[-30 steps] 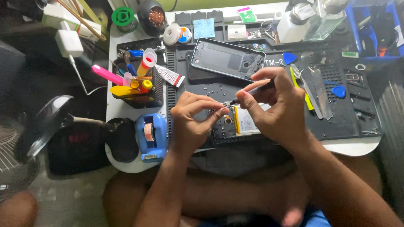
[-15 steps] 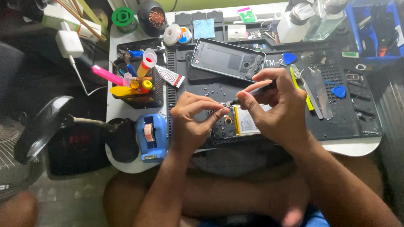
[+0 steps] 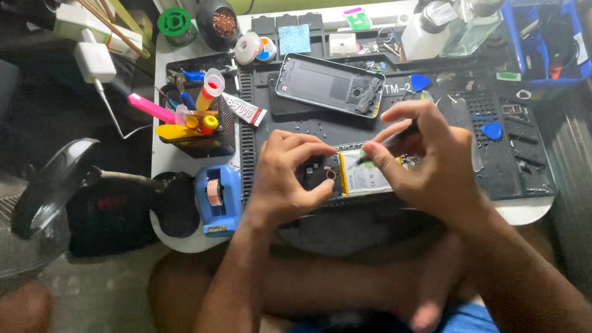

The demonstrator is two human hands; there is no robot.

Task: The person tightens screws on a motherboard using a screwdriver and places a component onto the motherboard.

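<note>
Little has shifted across the last second: both hands stay bent over the opened phone (image 3: 349, 175) at the near edge of the dark work mat (image 3: 520, 166), the tool tip only nudging along the board. The left hand (image 3: 288, 176) curls over the phone's left end, fingers pressing it down in a loose pinch. The right hand (image 3: 430, 161) grips a slim dark tool (image 3: 385, 140) (whether tweezers or a driver cannot be told), its point resting at the top edge of the pale battery (image 3: 367, 180). That steadiness suggests fine work still in hand at one spot, not a change of part.

At twelve o'clock from the phone lies a detached back cover (image 3: 329, 84), inner side up. At nine o'clock stands a black tool caddy (image 3: 223, 138) with a pink marker and yellow handles; at seven o'clock, a blue tape dispenser (image 3: 217, 196). A blue bin (image 3: 580, 71) sits at two o'clock, and blue picks (image 3: 491, 129) lie on the mat at three o'clock.
</note>
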